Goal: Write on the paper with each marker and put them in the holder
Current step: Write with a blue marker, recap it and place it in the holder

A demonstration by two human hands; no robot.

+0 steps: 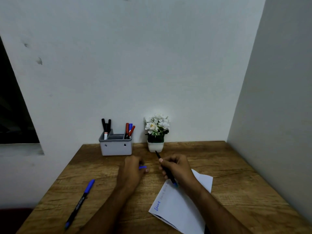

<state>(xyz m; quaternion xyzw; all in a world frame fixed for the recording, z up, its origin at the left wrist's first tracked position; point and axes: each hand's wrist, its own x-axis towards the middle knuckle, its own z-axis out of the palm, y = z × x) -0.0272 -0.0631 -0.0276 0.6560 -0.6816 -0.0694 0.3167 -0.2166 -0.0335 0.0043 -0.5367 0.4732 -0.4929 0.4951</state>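
The right hand (179,168) holds an uncapped marker (166,169), its fingers curled round the barrel in a writing grip. The marker's long axis runs from about 11 o'clock at its rear end to 5 o'clock at its blue tip, which sits at the top edge of the paper (182,206). The left hand (133,168) lies just beside it at 9 o'clock, fingers pinching a small blue cap (143,167); the two hands are close but apart. Judged from this, the pending move is either more writing or recapping, and it turns on the cap lying at roughly 10 o'clock from the tip, so tip and cap mouth must be brought into line. The holder (116,146) stands at 11 o'clock from the hands, against the wall at the counter's (236,174) far edge, with the left hand nearer to it. One paper is present, bearing one clear blue word and fainter marks above it, not legible. One spare blue-capped marker (79,202) lies on the counter at 8 o'clock, pointing 1 to 7 o'clock. The holder carries what looks like three dark markers in its left compartment and three in its right, two red and one blue. One potted flower (156,132) stands right of the holder.
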